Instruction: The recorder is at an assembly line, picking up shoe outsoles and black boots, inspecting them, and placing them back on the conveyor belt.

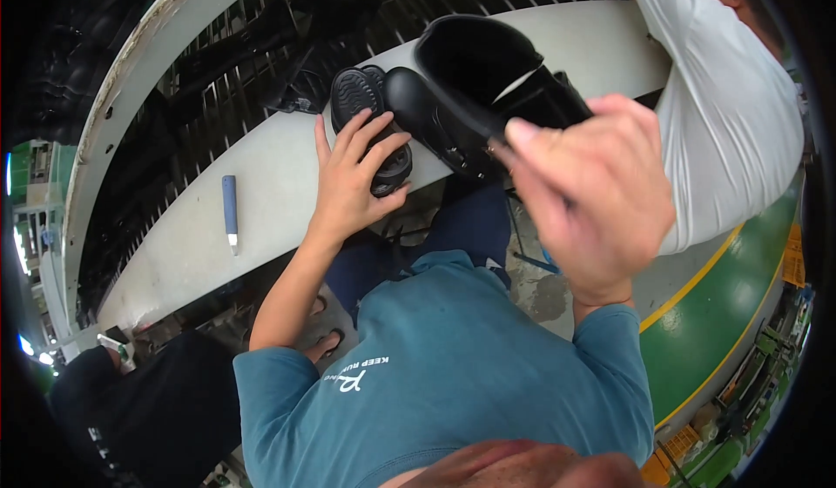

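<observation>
The shoe [475, 87], black, sits tilted at the near edge of the white bench [261, 175], its opening turned up toward me and its toe pointing left. My right hand [592, 196] is raised close to my face beside it, blurred, with thumb and forefinger pressed together on something thin near the shoe's collar; what they pinch I cannot tell. My left hand [357, 179] lies on the bench edge with its fingers spread loosely over a black sole [366, 109], tread side up, which touches the shoe's toe. A blue-handled tool [229, 212] lies on the bench well to the left of that hand, apart from everything else. Behind the bench runs a slatted metal rack [218, 79] with dark pieces on it. A person in a white shirt [723, 114] stands just to my right, past the shoe. Below them the floor [723, 314] is green with a yellow line.
</observation>
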Motion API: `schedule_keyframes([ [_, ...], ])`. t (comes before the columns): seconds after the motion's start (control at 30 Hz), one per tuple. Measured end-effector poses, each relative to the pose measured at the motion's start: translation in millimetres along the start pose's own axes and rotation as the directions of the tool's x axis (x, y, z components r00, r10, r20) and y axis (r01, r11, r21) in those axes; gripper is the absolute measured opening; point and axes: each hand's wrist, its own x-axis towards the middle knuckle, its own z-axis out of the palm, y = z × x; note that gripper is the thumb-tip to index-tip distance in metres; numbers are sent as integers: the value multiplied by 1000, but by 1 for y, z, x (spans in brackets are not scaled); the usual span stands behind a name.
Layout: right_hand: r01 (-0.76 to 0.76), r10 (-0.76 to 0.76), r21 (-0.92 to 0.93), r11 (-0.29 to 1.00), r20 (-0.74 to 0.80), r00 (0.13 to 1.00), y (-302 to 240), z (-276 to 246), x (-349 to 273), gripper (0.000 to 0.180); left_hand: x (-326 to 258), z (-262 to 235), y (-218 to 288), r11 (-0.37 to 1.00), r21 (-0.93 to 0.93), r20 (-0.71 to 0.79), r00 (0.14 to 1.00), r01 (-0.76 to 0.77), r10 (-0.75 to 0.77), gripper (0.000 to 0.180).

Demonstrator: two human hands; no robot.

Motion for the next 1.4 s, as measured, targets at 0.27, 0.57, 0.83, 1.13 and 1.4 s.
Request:
schedule_keyframes([
  [0.27, 185, -193, 212, 960, 19, 981, -5, 6, -24, 34, 55, -89, 46, 846, -292, -337, 876, -445, 344, 105],
  [0.57, 134, -158, 185, 974, 122, 980, 0, -12, -41, 49, 79, -115, 66, 913, -217, -187, 933, -345, 308, 93],
  [0.83, 130, -142, 222, 966, 39, 989, -6, -3, -57, 66, 68, -107, 64, 925, -270, -203, 955, -269, 218, 102],
  [1.13, -158, 166, 308, 938, 0, 986, 32, 42, -115, 70, 84, -104, 61, 876, -334, -182, 936, -347, 301, 102],
  [1.4, -709, 638, 493, 504, 340, 691, 43, 128, -180, 70, 74, -87, 69, 853, -433, -312, 936, -292, 162, 76],
])
